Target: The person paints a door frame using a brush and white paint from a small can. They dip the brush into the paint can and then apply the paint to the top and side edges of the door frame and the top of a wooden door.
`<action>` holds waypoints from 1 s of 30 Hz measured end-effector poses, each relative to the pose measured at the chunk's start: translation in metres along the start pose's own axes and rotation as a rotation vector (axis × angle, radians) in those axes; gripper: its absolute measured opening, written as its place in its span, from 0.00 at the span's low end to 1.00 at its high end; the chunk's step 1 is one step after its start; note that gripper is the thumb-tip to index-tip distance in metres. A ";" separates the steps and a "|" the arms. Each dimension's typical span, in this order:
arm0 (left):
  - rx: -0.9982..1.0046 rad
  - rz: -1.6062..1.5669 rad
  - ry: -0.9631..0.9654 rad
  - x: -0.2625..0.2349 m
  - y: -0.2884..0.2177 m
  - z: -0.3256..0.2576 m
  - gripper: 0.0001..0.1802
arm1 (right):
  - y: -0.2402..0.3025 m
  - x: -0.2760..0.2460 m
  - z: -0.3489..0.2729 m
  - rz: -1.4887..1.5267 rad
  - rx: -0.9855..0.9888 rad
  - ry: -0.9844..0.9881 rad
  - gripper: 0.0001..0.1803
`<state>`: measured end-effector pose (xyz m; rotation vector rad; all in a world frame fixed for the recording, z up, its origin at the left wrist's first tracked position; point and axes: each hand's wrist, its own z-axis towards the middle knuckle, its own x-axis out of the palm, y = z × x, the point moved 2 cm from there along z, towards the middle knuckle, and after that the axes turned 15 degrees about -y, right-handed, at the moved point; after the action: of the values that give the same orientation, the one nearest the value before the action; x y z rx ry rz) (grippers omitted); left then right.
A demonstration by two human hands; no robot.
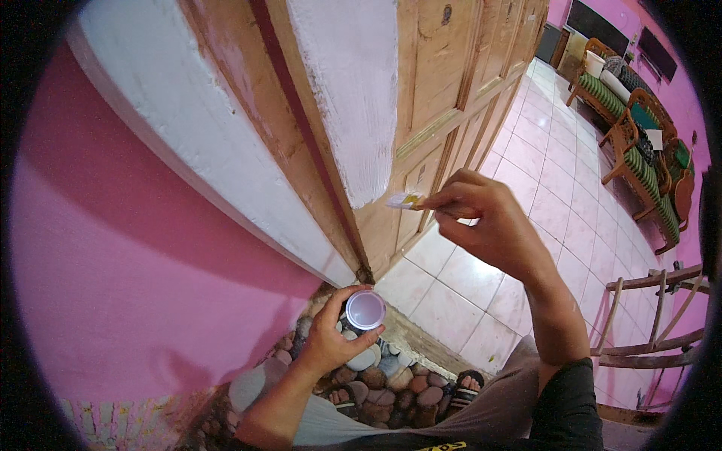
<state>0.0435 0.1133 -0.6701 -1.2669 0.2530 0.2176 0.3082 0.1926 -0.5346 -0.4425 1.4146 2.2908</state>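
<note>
While the right hand (pixel 481 218) pinches a small yellow-handled paintbrush (pixel 404 201) against the half-whitened wooden door edge (pixel 353 113), the left hand (pixel 331 338) is closed around a small round plastic cup of pale paint (pixel 365 310) held below it. Coating appears under way; the next stroke likely calls for reloading the bristles.

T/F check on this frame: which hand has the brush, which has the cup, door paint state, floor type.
1. The right hand holds the brush. True.
2. The left hand holds a hammer. False: it holds a small cup of pale paint.
3. The door is fully painted. False: only a white patch shows; the rest is bare wood.
4. The floor is tiled. True.
5. The brush tip is in the cup. False: it is up at the door.
</note>
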 end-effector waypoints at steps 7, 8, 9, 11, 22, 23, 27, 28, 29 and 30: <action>0.000 -0.014 0.005 0.002 -0.004 0.002 0.36 | 0.006 0.003 0.010 0.035 -0.337 -0.302 0.13; 0.000 -0.014 0.006 0.002 -0.003 0.001 0.36 | 0.010 0.002 0.010 0.035 -0.336 -0.302 0.13; -0.004 -0.012 0.005 0.001 0.000 0.000 0.36 | 0.016 -0.002 0.010 0.019 -0.390 -0.389 0.14; -0.008 -0.008 0.003 0.001 0.001 -0.001 0.36 | 0.024 -0.012 0.009 -0.030 -0.469 -0.465 0.14; 0.013 -0.014 0.035 0.001 -0.006 0.001 0.36 | -0.006 0.006 0.005 0.007 -0.152 -0.122 0.11; 0.012 -0.014 0.034 0.001 -0.005 0.000 0.36 | -0.001 0.007 0.007 0.071 -0.179 -0.167 0.11; -0.001 -0.054 0.005 0.002 0.005 -0.004 0.37 | 0.023 -0.006 0.015 0.032 -0.470 -0.433 0.13; -0.013 -0.063 0.011 0.002 0.006 -0.004 0.38 | 0.030 -0.011 0.015 -0.005 -0.530 -0.516 0.13; -0.014 -0.062 0.012 0.001 0.006 -0.004 0.38 | 0.032 -0.014 0.014 0.010 -0.525 -0.533 0.13; -0.009 -0.042 0.010 0.000 0.005 -0.004 0.38 | 0.033 -0.017 0.013 0.026 -0.520 -0.551 0.13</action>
<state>0.0421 0.1108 -0.6761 -1.2811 0.2334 0.1765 0.3057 0.1883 -0.4957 0.0744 0.5628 2.5185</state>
